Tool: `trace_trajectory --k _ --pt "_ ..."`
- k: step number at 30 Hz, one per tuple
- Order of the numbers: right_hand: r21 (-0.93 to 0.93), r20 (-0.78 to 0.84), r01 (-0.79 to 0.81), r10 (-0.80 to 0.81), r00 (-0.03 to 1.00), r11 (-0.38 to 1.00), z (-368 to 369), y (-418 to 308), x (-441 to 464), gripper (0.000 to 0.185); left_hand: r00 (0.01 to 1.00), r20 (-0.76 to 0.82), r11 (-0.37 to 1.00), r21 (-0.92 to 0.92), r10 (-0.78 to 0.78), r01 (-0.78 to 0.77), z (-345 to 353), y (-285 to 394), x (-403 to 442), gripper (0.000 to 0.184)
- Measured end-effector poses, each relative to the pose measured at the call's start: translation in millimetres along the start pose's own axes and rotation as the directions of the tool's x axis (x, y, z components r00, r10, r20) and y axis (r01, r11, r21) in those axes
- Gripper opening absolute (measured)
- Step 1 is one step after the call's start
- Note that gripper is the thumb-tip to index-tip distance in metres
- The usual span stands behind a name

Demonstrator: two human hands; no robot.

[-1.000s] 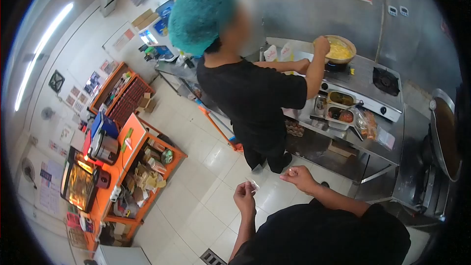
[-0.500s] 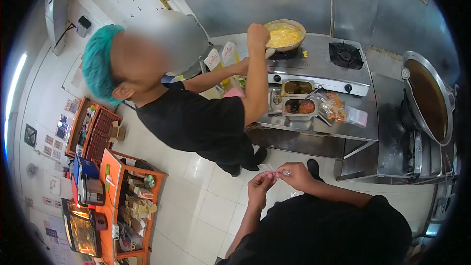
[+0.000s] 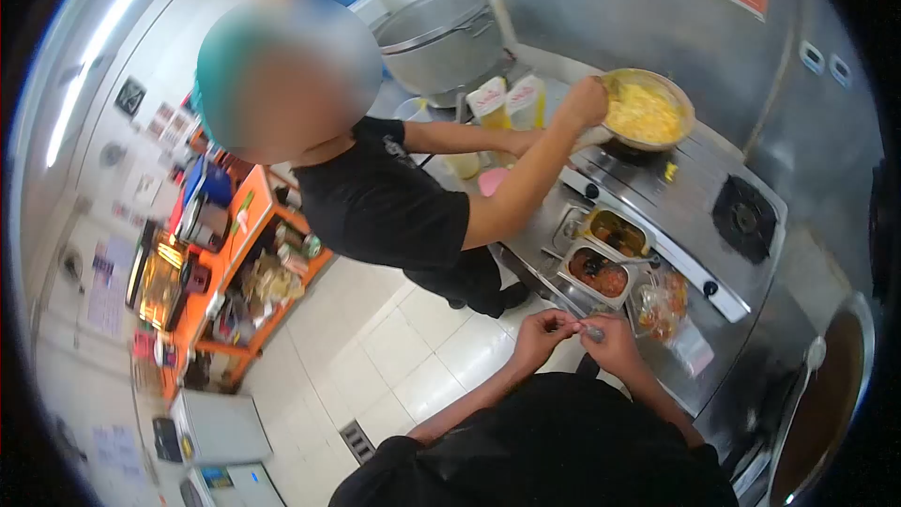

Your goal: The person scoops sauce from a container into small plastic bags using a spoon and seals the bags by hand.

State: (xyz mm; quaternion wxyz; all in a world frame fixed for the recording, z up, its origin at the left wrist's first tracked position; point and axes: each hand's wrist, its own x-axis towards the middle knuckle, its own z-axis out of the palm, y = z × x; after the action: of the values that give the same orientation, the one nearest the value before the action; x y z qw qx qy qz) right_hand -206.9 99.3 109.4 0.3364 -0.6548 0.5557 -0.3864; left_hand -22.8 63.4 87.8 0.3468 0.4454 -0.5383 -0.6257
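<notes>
My left hand and my right hand are close together in front of my body, near the counter's front edge. The fingers of both are closed in a pinch, tips nearly touching. A small greyish, shiny piece shows at my right fingers; its kind cannot be made out. Whatever my left fingers pinch is too small to name. Just beyond my hands are a metal tub of red sauce with a spoon and a tub of dark yellowish liquid. A clear plastic bag of orange food pieces lies to their right.
A co-worker in a black shirt holds a pan of yellow egg-like food over the stove. A large wok of brown liquid stands at right. A big metal pot and an orange shelf are at left.
My view has turned and shifted, so the counter appears tilted and nearer my hands. My hands remain pinched together. The clear piece seen at my left fingers earlier no longer shows.
</notes>
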Motion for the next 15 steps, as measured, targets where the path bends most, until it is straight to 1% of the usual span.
trace_trajectory --k 1,2,3,5,6,7,8,9,10,11,12,13,14,15 --pt "0.074 0.019 -0.078 0.076 0.997 0.994 -12.6 -2.6 2.8 0.02 0.999 0.022 0.999 0.036 -0.025 0.024 6.3 2.7 2.5 0.015" --pt "0.109 0.093 -0.089 0.079 0.992 0.99 -24.4 -6.9 7.8 0.021 1.0 0.009 0.999 0.039 -0.027 0.026 10.6 6.4 3.6 0.016" --pt "0.108 0.123 -0.08 0.066 0.99 0.991 -26.4 -1.7 10.7 0.021 0.999 -0.022 0.999 0.029 -0.027 0.028 12.5 5.1 5.2 0.016" --pt "-0.007 0.122 0.096 -0.094 0.988 0.995 -26.8 11.6 14.5 0.019 0.999 0.016 0.998 0.038 0.043 -0.044 13.4 -0.9 11.0 0.017" --pt "-0.008 0.139 0.108 -0.106 0.985 0.994 -25.9 16.7 17.3 0.019 0.999 0.018 0.998 0.043 0.051 -0.052 14.6 4.8 11.7 0.017" --pt "-0.124 0.16 0.161 -0.141 0.977 0.979 -24.0 21.2 20.1 0.018 0.998 0.001 0.998 0.037 0.057 -0.057 14.8 10.8 12.9 0.017" --pt "-0.236 0.181 0.213 -0.173 0.968 0.948 -23.0 23.0 23.5 0.017 0.999 -0.006 0.987 0.154 0.036 -0.034 13.7 17.3 13.4 0.017" --pt "-0.234 0.195 0.221 -0.177 0.965 0.947 -22.8 21.1 26.6 0.017 1.0 -0.014 0.963 0.269 0.008 -0.004 13.8 24.5 12.4 0.017" --pt "-0.303 0.212 0.193 -0.132 0.968 0.933 -22.7 16.7 32.6 0.017 1.0 -0.022 0.964 0.266 0.008 -0.002 10.0 18.5 17.5 0.017" --pt "-0.372 0.227 0.163 -0.08 0.971 0.914 -23.1 13.8 35.3 0.017 1.0 0.021 0.959 0.283 -0.001 -0.005 5.4 4.8 22.7 0.019" --pt "-0.376 0.23 0.163 -0.079 0.97 0.912 -23.0 14.2 39.6 0.017 0.997 0.07 0.953 0.302 -0.007 -0.015 3.7 6.8 27.8 0.021" --pt "-0.4 0.257 0.224 -0.126 0.958 0.889 -21.9 17.0 41.1 0.015 0.997 0.075 0.955 0.295 -0.011 -0.012 3.8 6.9 29.7 0.021" --pt "-0.422 0.284 0.276 -0.163 0.945 0.864 -20.7 20.6 40.5 0.014 0.993 0.102 0.93 0.367 -0.055 0.013 2.7 5.8 31.4 0.022" --pt "-0.429 0.283 0.251 -0.135 0.95 0.868 -20.3 23.5 40.6 0.014 0.985 0.137 0.9 0.435 -0.107 0.037 4.4 12.2 31.0 0.024"
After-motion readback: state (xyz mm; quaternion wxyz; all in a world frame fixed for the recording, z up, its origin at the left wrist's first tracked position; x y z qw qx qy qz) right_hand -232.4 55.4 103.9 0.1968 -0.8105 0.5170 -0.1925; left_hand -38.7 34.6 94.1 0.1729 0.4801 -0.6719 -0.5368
